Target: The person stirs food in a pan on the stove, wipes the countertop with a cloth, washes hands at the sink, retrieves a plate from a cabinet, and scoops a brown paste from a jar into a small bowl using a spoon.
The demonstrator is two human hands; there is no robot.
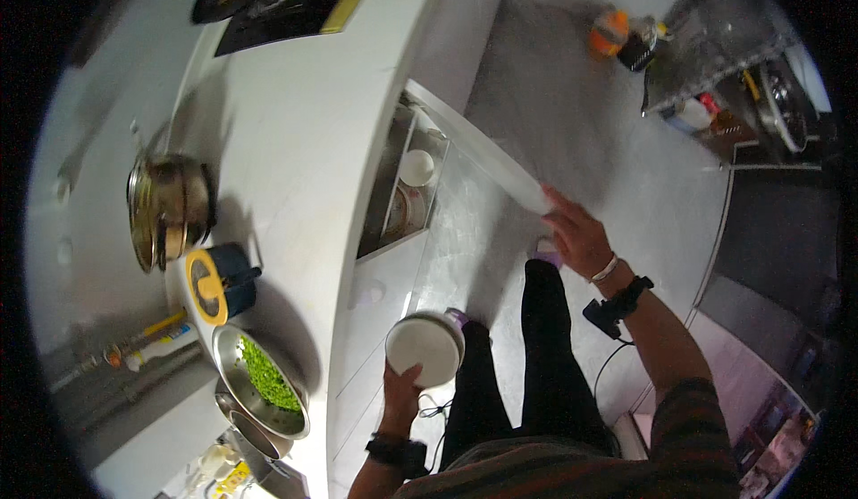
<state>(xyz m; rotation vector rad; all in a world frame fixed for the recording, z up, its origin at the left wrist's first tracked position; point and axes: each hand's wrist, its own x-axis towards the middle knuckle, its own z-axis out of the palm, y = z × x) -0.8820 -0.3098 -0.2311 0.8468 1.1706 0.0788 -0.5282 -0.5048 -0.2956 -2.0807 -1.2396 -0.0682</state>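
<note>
My left hand (401, 398) grips a round white bowl (426, 351) by its rim, thumb over the near edge; a second rim shows beneath, so it may be a stack. Out to the right, my right hand (580, 241) holds the free edge of a white cabinet door (489, 153), which is swung out from under the counter. Inside the cabinet (382, 214) are a white bowl (417, 168) and some patterned dishes (407, 209). The lower part of the cabinet's inside is dark.
On the white counter (288, 143) stand a lidded pot (177, 204), a dark blue pot with a yellow-rimmed lid (224, 283) and a metal bowl of chopped greens (268, 378). A cooktop (281, 13) lies at the far end. Shelves (724, 63) with goods line the right.
</note>
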